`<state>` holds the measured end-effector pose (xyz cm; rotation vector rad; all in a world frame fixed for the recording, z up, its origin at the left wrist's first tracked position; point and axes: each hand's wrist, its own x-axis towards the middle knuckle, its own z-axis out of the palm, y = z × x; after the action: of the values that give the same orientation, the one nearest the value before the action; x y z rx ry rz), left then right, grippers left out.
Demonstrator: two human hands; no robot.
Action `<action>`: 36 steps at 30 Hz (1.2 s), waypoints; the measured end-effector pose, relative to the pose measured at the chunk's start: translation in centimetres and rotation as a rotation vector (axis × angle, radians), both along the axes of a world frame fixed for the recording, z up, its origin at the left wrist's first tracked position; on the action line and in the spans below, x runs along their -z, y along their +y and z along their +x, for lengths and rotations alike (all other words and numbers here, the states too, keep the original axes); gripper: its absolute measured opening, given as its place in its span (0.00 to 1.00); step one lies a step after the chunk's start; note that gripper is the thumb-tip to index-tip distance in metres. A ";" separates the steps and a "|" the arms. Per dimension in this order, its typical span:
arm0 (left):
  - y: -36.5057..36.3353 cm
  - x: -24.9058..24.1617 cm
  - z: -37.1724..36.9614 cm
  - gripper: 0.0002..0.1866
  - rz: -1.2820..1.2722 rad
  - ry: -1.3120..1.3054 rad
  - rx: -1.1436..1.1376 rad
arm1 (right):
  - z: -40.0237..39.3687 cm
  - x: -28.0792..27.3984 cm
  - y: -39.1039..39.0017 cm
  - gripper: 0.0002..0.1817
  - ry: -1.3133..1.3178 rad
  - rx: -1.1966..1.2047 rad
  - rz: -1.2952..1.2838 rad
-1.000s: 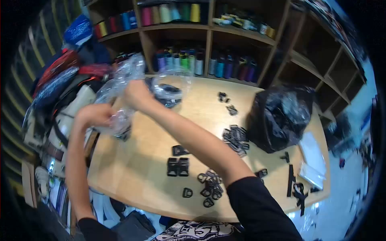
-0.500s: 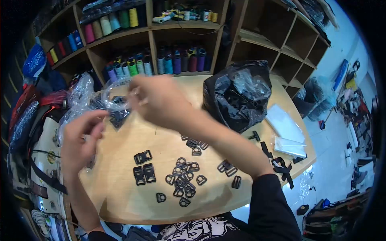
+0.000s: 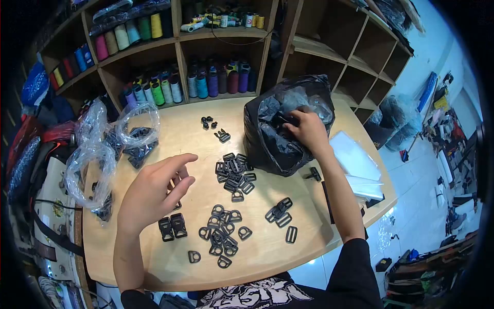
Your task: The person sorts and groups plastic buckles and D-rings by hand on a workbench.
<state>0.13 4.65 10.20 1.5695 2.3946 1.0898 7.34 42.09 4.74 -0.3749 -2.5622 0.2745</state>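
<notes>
My left hand (image 3: 157,188) hovers over the left part of the table, empty, its thumb and fingers apart. Below it lie black side-release buckles (image 3: 173,226), partly covered by the hand. My right hand (image 3: 309,129) reaches into the mouth of a black plastic bag (image 3: 285,159), thumb and index finger apart; the tips are against the dark contents, which I cannot make out. Near the bag are a pile of black strap sliders (image 3: 234,172) and a single buckle piece (image 3: 222,136). Black D-rings (image 3: 222,229) are heaped at the front middle.
Clear plastic bags (image 3: 90,175) with black parts lie at the left. More sliders (image 3: 282,211) sit right of the D-rings. White plastic sheets (image 3: 355,159) lie at the right edge. Behind the table stand wooden shelves (image 3: 177,62) with thread spools (image 3: 157,92).
My right hand has swung from the left side across to the black bag and into its mouth. My left hand has moved right and toward the table's middle. The view has shifted slightly.
</notes>
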 end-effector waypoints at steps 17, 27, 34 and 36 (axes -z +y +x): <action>-0.6 0.3 -1.7 0.17 0.046 -0.021 -0.031 | 6.3 -2.4 2.1 0.15 -0.085 -0.395 -1.054; -0.2 1.3 -2.7 0.19 -0.006 -0.069 -0.048 | 18.2 -2.5 6.0 0.15 -0.857 -0.016 -0.622; -0.3 1.1 -2.6 0.20 -0.029 -0.044 -0.069 | 14.6 -3.8 6.0 0.11 0.150 -0.098 -0.692; -0.4 1.0 -2.7 0.20 -0.020 -0.023 -0.062 | 10.8 -3.8 4.1 0.12 0.169 -0.178 -0.689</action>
<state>-2.54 4.27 9.25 1.4779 2.4474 1.0852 18.13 46.22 8.54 -0.3456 -2.2674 1.2092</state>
